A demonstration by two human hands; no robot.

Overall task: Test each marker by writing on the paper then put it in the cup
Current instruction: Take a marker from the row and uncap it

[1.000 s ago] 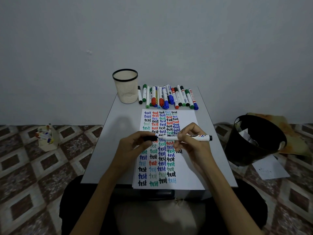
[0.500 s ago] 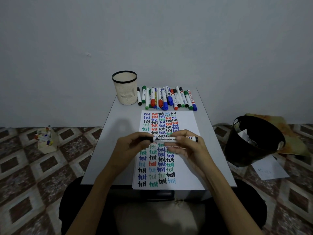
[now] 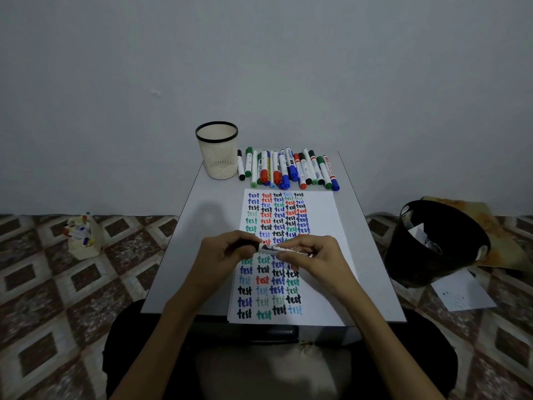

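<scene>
On the small grey table (image 3: 184, 249), above the white word-filled paper (image 3: 323, 220), our left hand (image 3: 222, 255) grips the black cap (image 3: 245, 244) and our right hand (image 3: 314, 255) clamps the white-barrelled marker (image 3: 284, 249). We judge capping is under way; next, the far-left beige mesh cup (image 3: 217, 157).

A black waste bin (image 3: 432, 243) with crumpled paper inside stands on the patterned tile floor (image 3: 57, 284) at right, a loose sheet (image 3: 461, 293) beside it. At left, a small cream holder (image 3: 85, 241) contains coloured pens.
</scene>
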